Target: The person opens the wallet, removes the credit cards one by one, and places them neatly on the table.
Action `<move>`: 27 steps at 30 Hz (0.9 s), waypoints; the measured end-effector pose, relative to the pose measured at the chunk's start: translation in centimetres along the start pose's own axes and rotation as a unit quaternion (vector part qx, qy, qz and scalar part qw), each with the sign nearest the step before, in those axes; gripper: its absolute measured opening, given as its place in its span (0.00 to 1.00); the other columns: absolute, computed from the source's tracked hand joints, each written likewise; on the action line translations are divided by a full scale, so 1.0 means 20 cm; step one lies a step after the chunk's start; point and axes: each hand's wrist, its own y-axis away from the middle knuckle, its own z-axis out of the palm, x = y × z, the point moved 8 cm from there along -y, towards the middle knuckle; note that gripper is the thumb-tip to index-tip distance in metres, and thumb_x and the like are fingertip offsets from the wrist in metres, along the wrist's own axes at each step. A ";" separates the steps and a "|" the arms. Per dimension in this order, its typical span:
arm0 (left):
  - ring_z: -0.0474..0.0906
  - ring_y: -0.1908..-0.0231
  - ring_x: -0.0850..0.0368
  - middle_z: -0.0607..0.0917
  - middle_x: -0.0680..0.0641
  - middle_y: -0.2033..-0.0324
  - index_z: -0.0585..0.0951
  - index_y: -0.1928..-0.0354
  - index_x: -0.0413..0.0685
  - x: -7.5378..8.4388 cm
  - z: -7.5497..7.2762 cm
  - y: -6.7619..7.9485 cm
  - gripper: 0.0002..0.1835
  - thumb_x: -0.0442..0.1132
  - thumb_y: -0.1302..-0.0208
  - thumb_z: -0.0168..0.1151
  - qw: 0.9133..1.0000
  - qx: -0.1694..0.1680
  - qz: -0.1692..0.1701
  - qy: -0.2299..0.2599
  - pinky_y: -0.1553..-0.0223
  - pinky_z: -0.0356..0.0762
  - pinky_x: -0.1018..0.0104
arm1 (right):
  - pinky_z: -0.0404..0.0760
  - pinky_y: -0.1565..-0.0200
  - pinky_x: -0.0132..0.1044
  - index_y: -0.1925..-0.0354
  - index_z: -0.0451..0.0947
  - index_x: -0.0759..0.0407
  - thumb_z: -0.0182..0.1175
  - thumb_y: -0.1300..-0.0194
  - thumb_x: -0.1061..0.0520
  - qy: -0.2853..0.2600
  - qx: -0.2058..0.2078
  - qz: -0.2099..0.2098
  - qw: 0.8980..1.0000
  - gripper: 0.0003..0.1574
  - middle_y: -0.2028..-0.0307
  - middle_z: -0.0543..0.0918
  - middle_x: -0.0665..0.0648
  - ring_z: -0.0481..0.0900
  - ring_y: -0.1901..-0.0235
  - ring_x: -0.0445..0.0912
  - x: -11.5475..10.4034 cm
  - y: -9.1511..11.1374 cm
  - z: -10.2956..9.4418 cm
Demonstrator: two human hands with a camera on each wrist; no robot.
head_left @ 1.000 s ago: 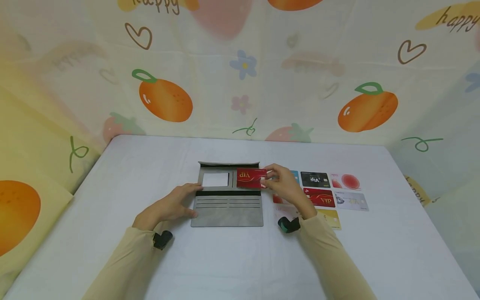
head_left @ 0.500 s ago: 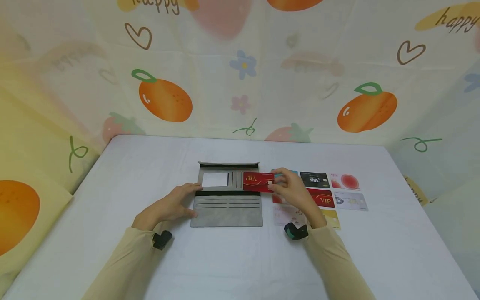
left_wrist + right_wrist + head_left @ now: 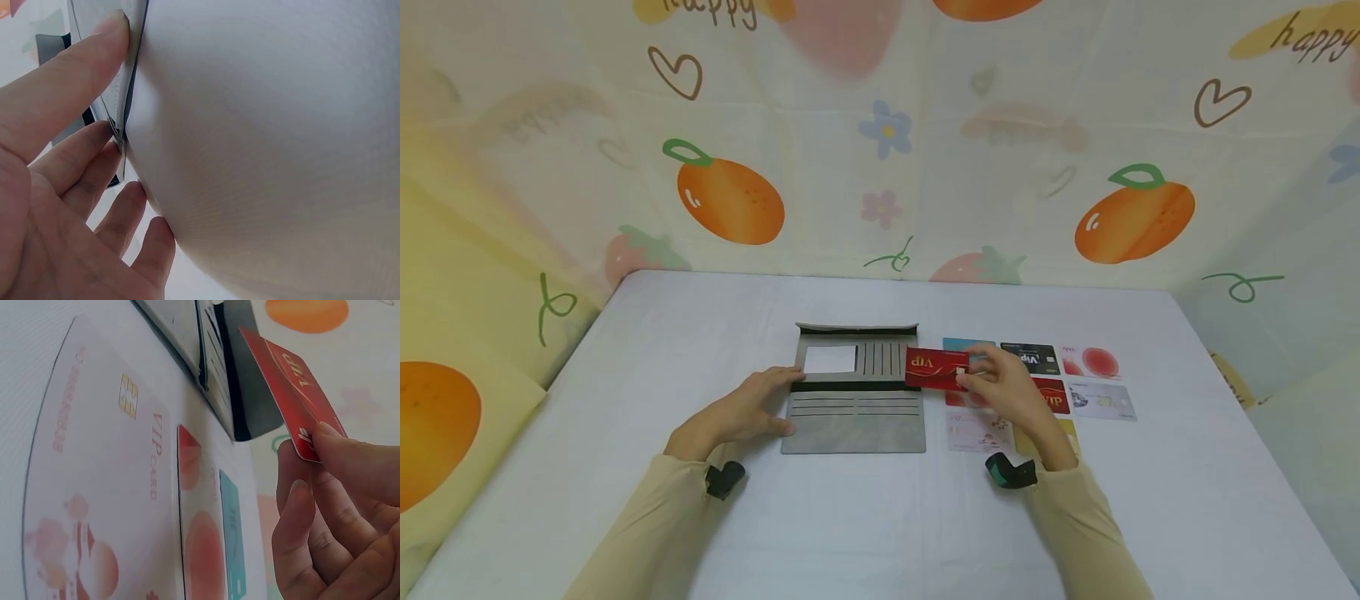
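My right hand (image 3: 1003, 379) pinches a red VIP card (image 3: 934, 368) by its right end, thumb against fingers. The card is held up off the table, its left end overlapping the right edge of the wallet in the head view. That grey wallet (image 3: 853, 435) lies unfolded, with rows of slots and a white window (image 3: 830, 359) at upper left. My left hand (image 3: 741, 414) rests at the wallet's left edge, thumb and fingers spread apart. In the left wrist view, the thumb (image 3: 75, 69) lies on the wallet's edge and the other fingers (image 3: 81, 156) are gently bent beside it.
Right of the wallet lie several cards in rows: a blue one (image 3: 962, 342), a black one (image 3: 1028, 358), another red one (image 3: 1054, 395), a silver one (image 3: 1102, 402), a pink one (image 3: 976, 432) and a white one with red circles (image 3: 1092, 363). A printed curtain (image 3: 985, 192) hangs behind the table.
My right hand has drawn the red VIP card rightward from over the wallet's upper slots, baring those slots, toward the laid-out cards. My left hand and the wallet have stayed in place.
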 end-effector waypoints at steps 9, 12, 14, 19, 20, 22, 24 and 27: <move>0.52 0.28 0.27 0.61 0.32 0.27 0.65 0.29 0.37 0.00 0.00 0.00 0.42 0.37 0.45 0.74 1.000 -0.002 -0.001 0.003 0.30 0.52 0.30 | 0.81 0.43 0.53 0.35 0.69 0.61 0.61 0.30 0.55 0.007 0.002 -0.002 1.000 0.29 0.46 0.82 0.69 0.83 0.48 0.59 0.02 0.06 -0.07; 0.52 0.28 0.27 0.62 0.32 0.27 0.65 0.29 0.37 0.00 0.00 0.00 0.43 0.37 0.45 0.74 1.000 -0.001 -0.002 0.001 0.30 0.53 0.30 | 0.82 0.44 0.53 0.34 0.68 0.62 0.61 0.30 0.55 0.011 0.001 -0.002 1.000 0.30 0.46 0.82 0.69 0.83 0.48 0.59 0.04 0.08 -0.09; 0.52 0.28 0.27 0.62 0.32 0.27 0.65 0.29 0.37 0.00 0.00 0.00 0.43 0.37 0.45 0.74 1.000 -0.001 -0.003 0.001 0.30 0.53 0.31 | 0.82 0.44 0.52 0.33 0.67 0.62 0.61 0.30 0.54 0.010 0.001 0.002 1.000 0.31 0.47 0.82 0.69 0.82 0.47 0.59 0.05 0.09 -0.10; 0.52 0.28 0.26 0.61 0.31 0.28 0.65 0.29 0.36 0.00 0.00 0.00 0.43 0.38 0.46 0.74 1.000 -0.003 0.001 0.004 0.30 0.52 0.30 | 0.85 0.48 0.48 0.32 0.67 0.60 0.60 0.30 0.53 0.017 0.006 0.007 1.000 0.31 0.48 0.82 0.67 0.82 0.47 0.58 0.07 0.12 -0.13; 0.51 0.28 0.26 0.61 0.32 0.27 0.65 0.29 0.36 0.00 0.00 0.00 0.43 0.37 0.46 0.74 1.000 -0.003 0.001 0.005 0.30 0.52 0.30 | 0.86 0.49 0.47 0.33 0.67 0.60 0.60 0.30 0.54 0.017 0.008 0.006 1.000 0.31 0.48 0.83 0.67 0.82 0.48 0.58 0.08 0.12 -0.14; 0.51 0.28 0.27 0.61 0.32 0.27 0.65 0.29 0.36 -0.01 0.00 0.00 0.43 0.37 0.46 0.74 1.000 -0.004 0.000 0.007 0.30 0.52 0.30 | 0.86 0.51 0.45 0.34 0.67 0.61 0.60 0.29 0.56 0.008 0.007 -0.001 1.000 0.29 0.48 0.83 0.68 0.83 0.49 0.58 0.08 0.14 -0.15; 0.51 0.27 0.27 0.61 0.32 0.27 0.65 0.29 0.36 -0.01 0.00 0.00 0.43 0.37 0.45 0.74 1.000 -0.004 0.000 0.005 0.30 0.52 0.30 | 0.87 0.52 0.43 0.35 0.67 0.62 0.60 0.30 0.57 -0.001 0.006 -0.005 1.000 0.29 0.48 0.83 0.69 0.83 0.50 0.57 0.08 0.15 -0.17; 0.51 0.27 0.28 0.61 0.33 0.27 0.64 0.29 0.37 -0.02 0.00 0.00 0.43 0.37 0.45 0.73 1.000 -0.004 -0.004 0.007 0.30 0.51 0.30 | 0.87 0.52 0.42 0.35 0.66 0.63 0.60 0.29 0.58 -0.011 0.005 -0.004 1.000 0.28 0.47 0.82 0.70 0.82 0.49 0.57 0.09 0.17 -0.19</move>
